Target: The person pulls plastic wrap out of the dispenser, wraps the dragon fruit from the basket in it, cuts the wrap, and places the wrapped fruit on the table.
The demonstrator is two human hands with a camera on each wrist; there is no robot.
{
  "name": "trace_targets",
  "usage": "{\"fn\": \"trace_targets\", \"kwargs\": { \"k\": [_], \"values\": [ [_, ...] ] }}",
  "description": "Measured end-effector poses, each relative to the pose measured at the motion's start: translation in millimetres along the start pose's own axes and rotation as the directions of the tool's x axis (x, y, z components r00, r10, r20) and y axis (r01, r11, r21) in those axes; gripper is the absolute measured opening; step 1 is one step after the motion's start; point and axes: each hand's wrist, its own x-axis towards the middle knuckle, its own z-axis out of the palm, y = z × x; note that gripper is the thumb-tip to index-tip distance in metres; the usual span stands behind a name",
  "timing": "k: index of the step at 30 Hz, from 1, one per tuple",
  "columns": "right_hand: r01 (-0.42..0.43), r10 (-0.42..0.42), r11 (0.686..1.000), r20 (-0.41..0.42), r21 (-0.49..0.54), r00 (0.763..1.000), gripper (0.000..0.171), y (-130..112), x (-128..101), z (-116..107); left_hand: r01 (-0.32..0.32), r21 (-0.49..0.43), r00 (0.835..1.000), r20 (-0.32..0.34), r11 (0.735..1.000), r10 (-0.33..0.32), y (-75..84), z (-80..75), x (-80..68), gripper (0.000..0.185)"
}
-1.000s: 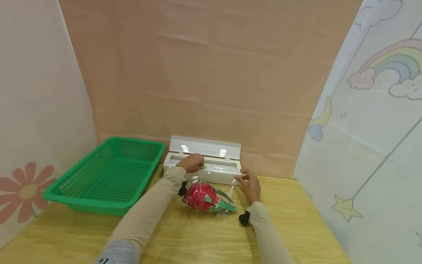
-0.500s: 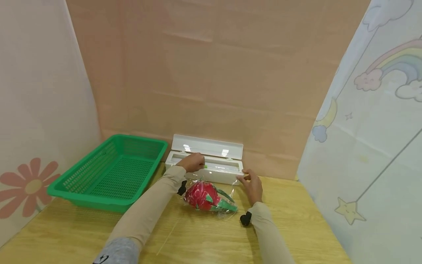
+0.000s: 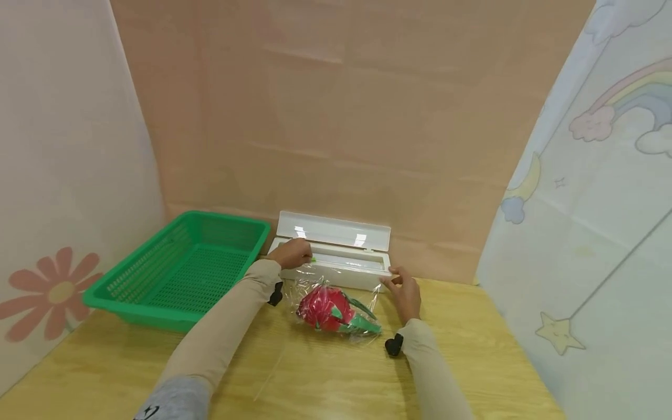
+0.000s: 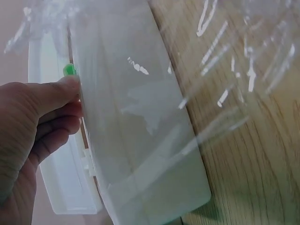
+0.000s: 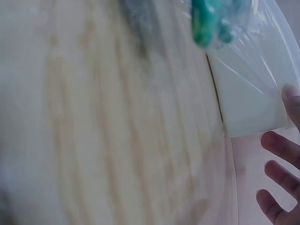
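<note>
The white cling-film dispenser (image 3: pixel 333 263) is set against the back wall (image 3: pixel 336 116), lid raised. The green slider tab (image 4: pixel 69 70) on its cutting rail is pinched by the left hand (image 3: pixel 293 253), fingers curled, near the box's left end. The right hand (image 3: pixel 405 291) is placed at the box's right front corner; fingers are loosely bent and the film edge appears held between thumb and forefinger, though the blurred wrist view does not confirm it. Clear film (image 3: pixel 336 291) is drawn forward over the red dragon fruit toy (image 3: pixel 333 312), which lies on the wooden table (image 3: pixel 472 361) just in front of the box, between both forearms. A green basket (image 3: pixel 181 271) is seen left, near the box. Open tabletop is left near the front edge and right side. Cloth panels enclose three sides.
</note>
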Motion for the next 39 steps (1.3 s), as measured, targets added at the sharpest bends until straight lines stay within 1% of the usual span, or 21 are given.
{"fn": "trace_targets", "kwargs": {
  "k": [4, 8, 11, 14, 18, 23, 26, 28, 30, 32, 34, 37, 39],
  "values": [
    [-0.027, 0.027, 1.0, 0.012, -0.009, 1.0, 0.04, 3, -4, 1, 0.001, -0.012, 1.0, 0.011, 1.0, 0.0, -2.4, -0.1, -8.5, 0.052],
    [-0.039, 0.039, 0.999, 0.002, -0.012, 0.999, 0.041, 5, -6, 0, -0.036, -0.007, 0.999, -0.023, 0.999, 0.036, -4.1, -0.8, -12.3, 0.05],
    [-0.049, 0.049, 0.999, 0.009, -0.013, 0.999, 0.041, 6, -6, -2, -0.05, -0.011, 0.998, -0.043, 0.999, 0.049, -5.9, -2.0, -14.8, 0.049],
    [-0.063, 0.064, 0.998, 0.017, -0.022, 0.998, 0.041, 6, -6, -4, -0.031, 0.005, 0.999, -0.04, 1.0, 0.031, -8.1, -4.3, -18.0, 0.051],
    [-0.061, 0.061, 0.998, -0.004, -0.023, 0.998, 0.04, 6, -4, -7, -0.012, 0.021, 0.999, -0.038, 1.0, 0.013, -11.1, -6.9, -19.0, 0.052],
    [-0.041, 0.041, 0.999, 0.003, -0.022, 0.999, 0.038, 5, -5, -5, 0.011, -0.005, 1.0, -0.016, 1.0, -0.011, -16.8, -5.4, -22.4, 0.053],
    [-0.047, 0.047, 0.998, 0.006, -0.031, 0.999, 0.037, 3, -8, -2, -0.006, -0.018, 1.0, -0.02, 1.0, 0.005, -19.5, -4.1, -27.7, 0.055],
    [-0.048, 0.048, 0.998, -0.001, -0.037, 0.999, 0.036, 3, -9, 0, -0.022, -0.017, 0.999, -0.033, 1.0, 0.022, -20.1, -5.7, -30.5, 0.056],
    [-0.048, 0.047, 0.998, -0.002, -0.039, 0.999, 0.036, 1, -8, 0, -0.026, -0.015, 0.999, -0.038, 1.0, 0.025, -21.5, -7.3, -31.8, 0.057],
    [-0.045, 0.045, 0.998, 0.0, -0.035, 0.999, 0.036, -1, -6, 0, -0.023, -0.016, 0.999, -0.044, 1.0, 0.022, -23.0, -9.0, -33.1, 0.057],
    [-0.042, 0.042, 0.998, 0.005, -0.035, 0.999, 0.038, -2, -5, 0, -0.01, -0.022, 0.999, -0.035, 1.0, 0.009, -24.7, -9.9, -35.1, 0.056],
    [-0.034, 0.035, 0.999, 0.021, -0.036, 0.999, 0.04, -3, -5, 1, -0.004, -0.026, 0.999, -0.037, 1.0, 0.003, -27.2, -12.1, -40.9, 0.054],
    [-0.034, 0.035, 0.999, 0.016, -0.041, 0.999, 0.04, -2, -5, 0, 0.002, -0.033, 0.999, -0.035, 0.999, -0.003, -28.8, -13.2, -43.2, 0.054]
  ]
}}
